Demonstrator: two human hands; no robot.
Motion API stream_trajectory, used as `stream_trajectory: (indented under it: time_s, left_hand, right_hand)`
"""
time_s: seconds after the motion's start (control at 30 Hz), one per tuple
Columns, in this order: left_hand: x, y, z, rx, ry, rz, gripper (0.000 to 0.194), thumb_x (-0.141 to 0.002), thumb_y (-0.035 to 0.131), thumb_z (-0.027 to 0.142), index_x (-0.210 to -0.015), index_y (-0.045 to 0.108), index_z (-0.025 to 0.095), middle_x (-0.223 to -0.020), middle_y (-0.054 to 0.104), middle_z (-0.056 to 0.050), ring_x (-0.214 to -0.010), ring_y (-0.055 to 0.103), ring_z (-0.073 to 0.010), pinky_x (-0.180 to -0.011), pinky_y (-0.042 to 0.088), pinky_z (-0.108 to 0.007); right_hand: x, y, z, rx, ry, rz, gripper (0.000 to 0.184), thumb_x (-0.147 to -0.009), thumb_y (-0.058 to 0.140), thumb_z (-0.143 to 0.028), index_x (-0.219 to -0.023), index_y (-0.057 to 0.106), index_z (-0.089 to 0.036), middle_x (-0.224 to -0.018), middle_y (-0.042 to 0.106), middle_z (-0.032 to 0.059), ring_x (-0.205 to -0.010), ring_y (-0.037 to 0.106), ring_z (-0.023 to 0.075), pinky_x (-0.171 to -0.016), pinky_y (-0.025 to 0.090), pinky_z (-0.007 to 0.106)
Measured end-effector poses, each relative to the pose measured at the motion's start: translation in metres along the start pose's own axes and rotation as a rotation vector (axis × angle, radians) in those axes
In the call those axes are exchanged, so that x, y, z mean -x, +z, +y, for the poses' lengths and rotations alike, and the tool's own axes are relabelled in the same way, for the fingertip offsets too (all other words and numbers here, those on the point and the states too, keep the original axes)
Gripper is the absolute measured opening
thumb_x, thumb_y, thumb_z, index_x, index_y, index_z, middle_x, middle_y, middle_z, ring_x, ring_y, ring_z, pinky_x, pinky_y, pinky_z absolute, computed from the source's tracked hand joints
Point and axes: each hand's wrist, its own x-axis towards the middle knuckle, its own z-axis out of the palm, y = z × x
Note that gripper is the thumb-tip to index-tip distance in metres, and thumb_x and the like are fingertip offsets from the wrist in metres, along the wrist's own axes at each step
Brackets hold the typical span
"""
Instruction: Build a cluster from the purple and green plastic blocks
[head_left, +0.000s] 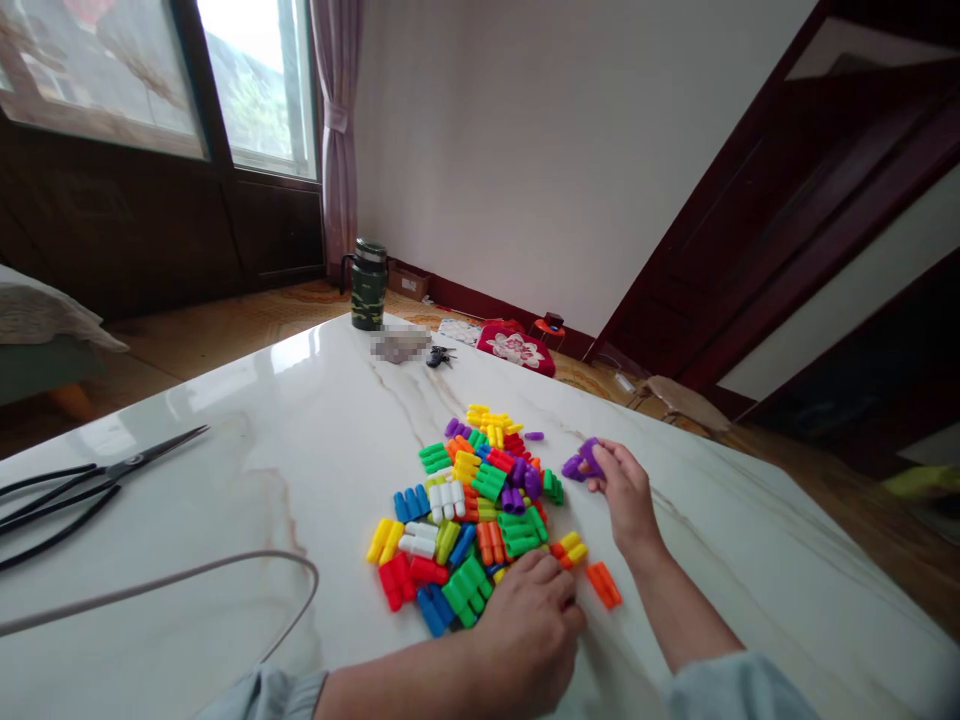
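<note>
While the right hand (628, 490) grasps a purple building block (592, 455) between thumb and fingers, to the right of the pile and apart from it, the left hand (534, 622) rests at the pile's near edge, fingers curled downward; its fingertips are hidden, so I cannot tell whether it grips a piece.

Pile of plastic blocks (489, 482): loosely heaped on the white marbled desk (300, 450); colours green, red, yellow, white, blue, orange and purple; yellow blocks (491, 422) lie at the far end; a large green block (468, 590) lies just left of the left hand.

Outside the heap: an orange block (603, 585) lies alone, between the left hand and the right forearm; a small purple piece (534, 436) lies near the pile's far right side.

Left side of desk: black-handled scissors (135, 464), handles cut off by the frame edge; nearer, a curving grey cable (225, 562); far corner: a camouflage-patterned mug (368, 295).
</note>
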Motion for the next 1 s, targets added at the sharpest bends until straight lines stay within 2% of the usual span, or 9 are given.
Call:
stream_trajectory:
  time_s: [0.1,0.27,0.4,0.53,0.7,1.0]
  left_hand:
    - [0.000,-0.004,0.001,0.029,-0.017,-0.024,0.008,-0.082,0.059,0.027,-0.084,0.057,0.019,-0.094,0.061,-0.003,-0.096,0.052,-0.0207,-0.098,0.037,-0.037]
    - [-0.001,-0.004,0.002,0.062,-0.044,-0.047,0.007,-0.081,0.058,0.024,-0.078,0.055,0.019,-0.091,0.061,-0.002,-0.091,0.052,-0.0191,-0.093,0.040,-0.036]
    - [0.000,-0.002,0.003,0.100,-0.059,-0.027,0.006,-0.084,0.055,0.022,-0.079,0.055,0.019,-0.091,0.060,-0.002,-0.092,0.052,-0.0184,-0.095,0.040,-0.037]
    - [0.001,-0.001,0.003,0.127,-0.070,-0.025,0.003,-0.084,0.055,0.021,-0.082,0.057,0.020,-0.092,0.060,-0.002,-0.093,0.052,-0.0193,-0.094,0.041,-0.039]
    - [0.000,-0.002,0.004,0.125,-0.067,-0.025,0.002,-0.082,0.055,0.018,-0.083,0.056,0.020,-0.092,0.060,-0.003,-0.092,0.051,-0.0200,-0.093,0.041,-0.040]
    - [0.000,-0.004,0.006,0.114,-0.072,-0.027,0.006,-0.082,0.054,0.016,-0.085,0.057,0.021,-0.093,0.059,-0.002,-0.094,0.051,-0.0203,-0.097,0.040,-0.042]
  right_hand:
    - [0.006,-0.021,0.028,0.146,-0.015,0.158,0.040,-0.081,0.056,-0.056,-0.082,0.062,-0.016,-0.065,0.059,0.0013,-0.057,0.052,0.0140,-0.051,0.041,0.025]
    - [0.004,-0.038,0.061,0.439,-0.197,0.337,0.035,-0.073,0.064,-0.047,-0.089,0.065,-0.015,-0.079,0.066,0.0071,-0.068,0.059,0.0196,-0.067,0.048,0.033]
    - [0.004,-0.048,0.085,0.583,-0.275,0.273,0.026,-0.075,0.056,-0.034,-0.088,0.067,-0.015,-0.087,0.066,0.0107,-0.071,0.060,0.0217,-0.073,0.050,0.037]
    - [0.003,-0.053,0.099,0.665,-0.238,0.239,0.029,-0.076,0.048,-0.023,-0.097,0.067,-0.015,-0.095,0.067,0.0131,-0.086,0.063,0.0259,-0.083,0.050,0.042]
    - [-0.002,-0.054,0.103,0.630,-0.126,0.299,0.032,-0.073,0.052,-0.020,-0.104,0.061,-0.017,-0.095,0.069,0.0104,-0.080,0.064,0.0228,-0.082,0.051,0.040]
    - [-0.009,-0.049,0.102,0.650,-0.135,0.288,0.035,-0.075,0.052,-0.018,-0.109,0.057,-0.017,-0.098,0.068,0.0101,-0.083,0.065,0.0222,-0.082,0.050,0.039]
